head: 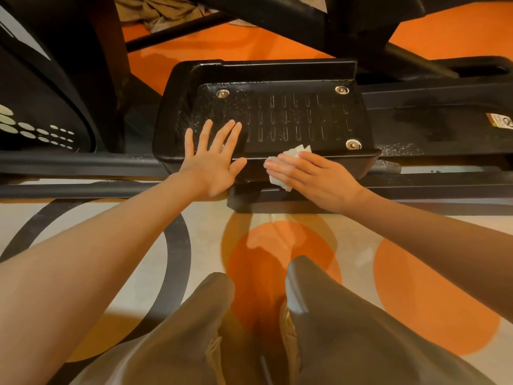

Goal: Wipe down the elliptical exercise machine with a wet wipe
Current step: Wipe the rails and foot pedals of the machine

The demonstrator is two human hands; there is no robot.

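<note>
The elliptical's black foot pedal (pixel 291 118) fills the middle of the head view, ribbed, with three silver bolts and a wet sheen. My left hand (pixel 211 159) lies flat with fingers spread on the pedal's near left corner and holds nothing. My right hand (pixel 311 176) presses a crumpled white wet wipe (pixel 286 162) against the pedal's near side wall, fingers flat over it. Most of the wipe is hidden under the fingers.
The machine's black rail (pixel 444 129) runs right of the pedal, with a small warning sticker (pixel 499 120). A dark flywheel housing (pixel 36 107) stands at left. The floor (pixel 194 245) is cream with orange circles. My knees (pixel 277 329) are at the bottom. A cloth heap (pixel 158 12) lies behind.
</note>
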